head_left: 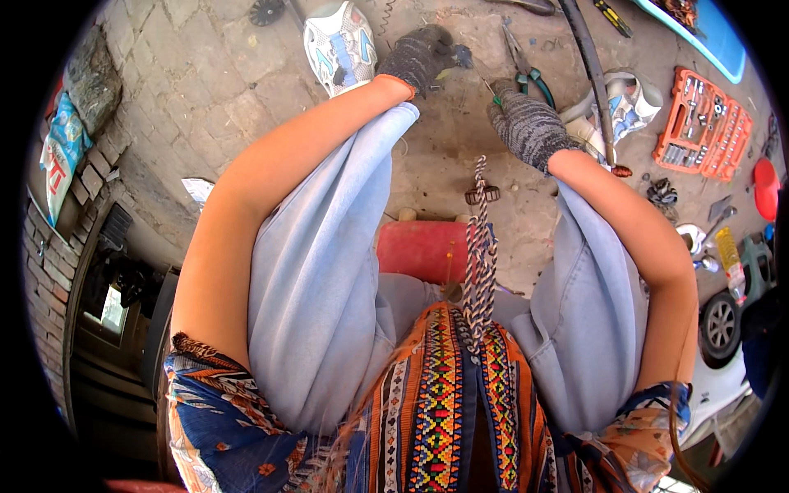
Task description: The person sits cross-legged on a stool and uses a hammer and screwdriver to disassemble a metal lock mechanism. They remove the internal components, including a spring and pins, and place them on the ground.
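Note:
My left hand (417, 59), in a dark grey knit glove, is closed beside the left shoe (341, 49). At its fingertips shows a small dark bluish piece (463, 56), too small to name. A grey knit glove also covers my right hand (530, 125), whose fingers wrap round a thin screwdriver (496, 99). A bit of green handle shows, and the slim shaft points up and left toward my left hand. Just beyond my right hand lie pliers (536, 80) with dark green handles, jaws pointing away on the ground.
A black hose (588, 57) runs past my right hand near the right shoe (633, 107). At the right lie an orange socket set case (704, 123), a blue tray (731, 53) and a yellow utility knife (613, 18). Under me is a red seat (421, 251).

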The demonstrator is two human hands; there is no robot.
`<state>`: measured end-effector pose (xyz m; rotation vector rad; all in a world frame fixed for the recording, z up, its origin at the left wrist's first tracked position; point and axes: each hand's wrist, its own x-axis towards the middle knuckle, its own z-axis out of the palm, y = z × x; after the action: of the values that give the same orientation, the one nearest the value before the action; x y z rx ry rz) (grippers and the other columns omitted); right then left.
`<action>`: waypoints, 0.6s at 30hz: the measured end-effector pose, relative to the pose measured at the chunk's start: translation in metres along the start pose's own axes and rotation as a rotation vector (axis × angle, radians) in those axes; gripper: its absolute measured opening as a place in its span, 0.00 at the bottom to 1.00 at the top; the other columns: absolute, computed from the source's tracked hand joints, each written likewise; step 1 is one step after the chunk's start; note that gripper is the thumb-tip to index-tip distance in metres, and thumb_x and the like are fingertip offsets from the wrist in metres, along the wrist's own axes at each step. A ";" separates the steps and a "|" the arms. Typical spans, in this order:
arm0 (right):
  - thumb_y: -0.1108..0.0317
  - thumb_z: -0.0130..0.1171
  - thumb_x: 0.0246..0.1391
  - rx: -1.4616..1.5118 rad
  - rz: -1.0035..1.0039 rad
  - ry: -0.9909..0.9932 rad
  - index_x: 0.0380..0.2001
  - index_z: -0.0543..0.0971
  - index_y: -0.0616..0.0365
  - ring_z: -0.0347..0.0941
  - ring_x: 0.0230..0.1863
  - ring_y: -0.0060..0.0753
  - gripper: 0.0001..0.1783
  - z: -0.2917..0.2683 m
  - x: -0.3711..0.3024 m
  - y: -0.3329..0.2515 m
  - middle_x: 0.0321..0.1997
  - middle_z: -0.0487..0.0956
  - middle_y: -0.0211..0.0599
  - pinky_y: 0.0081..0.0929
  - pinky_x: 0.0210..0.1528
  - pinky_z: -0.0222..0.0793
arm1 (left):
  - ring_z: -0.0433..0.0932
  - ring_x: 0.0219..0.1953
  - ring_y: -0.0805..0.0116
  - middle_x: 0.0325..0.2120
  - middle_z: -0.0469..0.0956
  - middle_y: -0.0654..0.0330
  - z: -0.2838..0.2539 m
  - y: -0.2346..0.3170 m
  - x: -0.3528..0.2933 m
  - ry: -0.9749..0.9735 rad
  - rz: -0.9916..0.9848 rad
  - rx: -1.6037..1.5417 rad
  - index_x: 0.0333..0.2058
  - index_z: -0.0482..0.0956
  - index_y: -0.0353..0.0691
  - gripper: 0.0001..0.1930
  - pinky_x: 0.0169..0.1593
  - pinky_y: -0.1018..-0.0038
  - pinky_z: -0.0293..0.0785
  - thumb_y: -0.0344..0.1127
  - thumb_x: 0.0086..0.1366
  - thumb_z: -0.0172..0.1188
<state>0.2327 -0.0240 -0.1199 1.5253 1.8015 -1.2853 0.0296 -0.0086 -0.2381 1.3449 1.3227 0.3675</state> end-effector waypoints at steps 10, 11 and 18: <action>0.65 0.44 0.53 -0.348 -0.168 0.064 0.47 0.70 0.63 0.75 0.36 0.50 0.19 0.001 0.021 -0.008 0.35 0.78 0.53 0.41 0.40 0.70 | 0.77 0.36 0.65 0.34 0.78 0.57 -0.009 0.002 -0.002 -0.024 0.002 0.015 0.39 0.75 0.40 0.17 0.41 0.70 0.74 0.40 0.52 0.66; 0.66 0.43 0.53 -0.367 -0.164 0.013 0.45 0.71 0.64 0.76 0.36 0.50 0.19 -0.001 0.024 -0.012 0.34 0.78 0.53 0.41 0.40 0.71 | 0.77 0.36 0.65 0.34 0.78 0.58 -0.008 0.003 -0.003 -0.033 -0.030 0.003 0.39 0.75 0.40 0.18 0.41 0.70 0.74 0.40 0.52 0.66; 0.70 0.44 0.49 -0.422 -0.110 -0.016 0.34 0.78 0.64 0.76 0.37 0.49 0.15 -0.018 0.027 -0.053 0.34 0.79 0.52 0.39 0.38 0.72 | 0.78 0.35 0.67 0.35 0.78 0.57 -0.009 0.006 0.005 -0.073 -0.051 0.084 0.41 0.75 0.38 0.19 0.39 0.71 0.75 0.37 0.51 0.66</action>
<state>0.1792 0.0080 -0.1141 1.1949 2.0115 -0.8816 0.0270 0.0015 -0.2329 1.3787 1.3212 0.2273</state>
